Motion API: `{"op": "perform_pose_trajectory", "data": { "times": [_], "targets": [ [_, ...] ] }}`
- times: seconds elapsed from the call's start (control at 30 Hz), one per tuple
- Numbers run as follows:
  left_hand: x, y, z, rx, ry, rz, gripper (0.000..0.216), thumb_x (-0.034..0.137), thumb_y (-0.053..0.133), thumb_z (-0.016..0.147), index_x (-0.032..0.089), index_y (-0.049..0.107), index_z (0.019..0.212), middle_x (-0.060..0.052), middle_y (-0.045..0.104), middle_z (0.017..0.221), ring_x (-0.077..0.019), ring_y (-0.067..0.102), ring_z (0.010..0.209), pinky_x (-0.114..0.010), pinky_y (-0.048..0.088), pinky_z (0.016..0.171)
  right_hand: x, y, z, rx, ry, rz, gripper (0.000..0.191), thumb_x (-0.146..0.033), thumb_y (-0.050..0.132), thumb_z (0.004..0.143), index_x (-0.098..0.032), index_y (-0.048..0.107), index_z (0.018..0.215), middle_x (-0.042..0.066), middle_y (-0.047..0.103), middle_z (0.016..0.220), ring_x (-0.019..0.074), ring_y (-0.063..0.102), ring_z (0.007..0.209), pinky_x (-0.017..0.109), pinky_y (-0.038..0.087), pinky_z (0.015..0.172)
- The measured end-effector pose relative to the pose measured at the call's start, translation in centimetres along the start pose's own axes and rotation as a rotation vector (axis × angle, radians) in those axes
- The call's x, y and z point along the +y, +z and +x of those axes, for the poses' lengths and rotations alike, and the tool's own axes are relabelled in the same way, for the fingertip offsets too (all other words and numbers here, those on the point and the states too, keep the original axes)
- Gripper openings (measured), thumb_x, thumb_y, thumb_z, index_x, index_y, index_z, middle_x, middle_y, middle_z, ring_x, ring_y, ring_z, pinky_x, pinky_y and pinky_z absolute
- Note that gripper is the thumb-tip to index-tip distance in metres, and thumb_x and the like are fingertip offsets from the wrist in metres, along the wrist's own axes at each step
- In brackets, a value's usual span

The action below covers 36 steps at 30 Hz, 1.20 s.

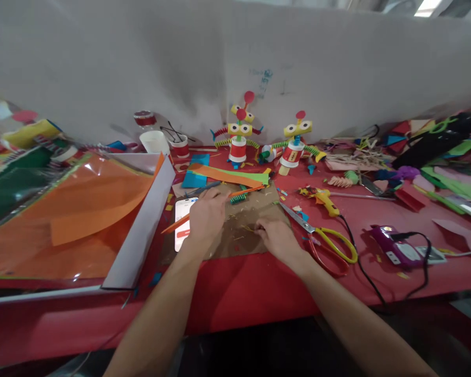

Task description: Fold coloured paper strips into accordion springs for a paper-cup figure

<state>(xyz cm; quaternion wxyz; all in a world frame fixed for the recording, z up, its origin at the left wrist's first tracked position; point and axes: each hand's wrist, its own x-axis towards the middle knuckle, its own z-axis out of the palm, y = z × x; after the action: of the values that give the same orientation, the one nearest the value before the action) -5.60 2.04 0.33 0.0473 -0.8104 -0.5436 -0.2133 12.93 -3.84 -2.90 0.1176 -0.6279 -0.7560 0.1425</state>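
My left hand (207,214) is closed on a narrow orange paper strip (172,224), which slants out on both sides of it above a brown cardboard sheet (235,243). Just beyond the fingers lies a green folded paper spring (238,198). A lit phone (181,238) is partly covered by this hand and the strip. My right hand (275,235) is low over the cardboard with its fingers curled together. Something thin and yellowish shows by its fingertips, too small to name. Scissors (317,235) with red and yellow handles lie to its right.
Behind stand paper-cup robot figures (238,152) and white cups (155,141). Wider orange and green strips (223,174) lie across the cardboard's back. At right are a yellow glue gun (325,201), its cord and a purple device (396,246). A white box (141,230) stands left.
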Motion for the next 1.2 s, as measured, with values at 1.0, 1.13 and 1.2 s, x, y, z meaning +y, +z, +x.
{"op": "perform_pose_trajectory", "data": {
  "times": [1.0, 1.13, 1.2],
  "targets": [
    [1.2, 1.3, -0.1, -0.450, -0.124, -0.165, 0.032, 0.024, 0.044, 0.083, 0.026, 0.067, 0.105, -0.007, 0.066, 0.106, -0.0242, 0.061, 0.095, -0.036, 0.046, 0.082, 16.0, -9.6, 1.4, 0.075, 0.839, 0.655, 0.012, -0.010, 0.053, 0.062, -0.018, 0.046, 0.056, -0.004, 0.049, 0.042, 0.0068, 0.043, 0.037, 0.017, 0.033, 0.036],
    [1.2, 1.8, -0.1, -0.486, -0.147, -0.157, 0.032, 0.026, 0.043, 0.083, 0.025, 0.067, 0.105, -0.008, 0.066, 0.105, -0.0251, 0.061, 0.095, -0.037, 0.047, 0.081, 13.2, -10.7, -0.4, 0.066, 0.745, 0.815, 0.010, -0.010, 0.053, 0.066, -0.018, 0.048, 0.071, 0.002, 0.063, 0.062, 0.0099, 0.059, 0.052, 0.017, 0.045, 0.047],
    [1.4, 1.9, -0.1, -0.496, -0.176, -0.136, 0.033, 0.027, 0.042, 0.084, 0.022, 0.066, 0.106, -0.011, 0.067, 0.103, -0.0256, 0.062, 0.094, -0.037, 0.048, 0.080, 11.4, -10.8, -1.6, 0.076, 0.600, 0.951, 0.022, -0.012, 0.058, 0.066, -0.020, 0.048, 0.084, 0.002, 0.066, 0.078, 0.0107, 0.062, 0.059, 0.017, 0.046, 0.048]
  ]
}}
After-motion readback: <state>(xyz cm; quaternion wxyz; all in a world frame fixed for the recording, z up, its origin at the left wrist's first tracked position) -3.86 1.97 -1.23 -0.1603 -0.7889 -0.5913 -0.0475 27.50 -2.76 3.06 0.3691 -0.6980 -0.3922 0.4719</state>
